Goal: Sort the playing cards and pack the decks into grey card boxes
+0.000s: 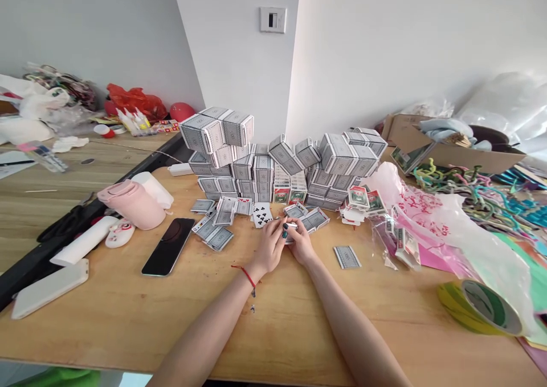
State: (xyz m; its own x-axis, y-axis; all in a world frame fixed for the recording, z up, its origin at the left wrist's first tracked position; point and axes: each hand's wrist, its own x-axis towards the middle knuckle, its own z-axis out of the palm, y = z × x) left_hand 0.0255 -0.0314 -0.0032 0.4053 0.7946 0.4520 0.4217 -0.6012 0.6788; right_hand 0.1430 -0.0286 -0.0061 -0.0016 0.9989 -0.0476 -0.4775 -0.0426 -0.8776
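Far left, your phone (168, 246) lies flat, well clear of the work. Mid-table, your left hand (269, 245) and right hand (301, 243) meet, fingers together, clamped on a small white piece (292, 225) just beside a loose clubs card (261, 215). Stacked card boxes (285, 154) stand far, leaving open wooden table (273, 330) near you.

We read no words. Playing card (261, 215) face up, center of frame: black club pips, index too small to tell. Card (244, 206) just left of it: red heart pips. Red-green labels on card boxes (282, 192) and red print on pink bag (416, 216), right of center: too blurred to read.
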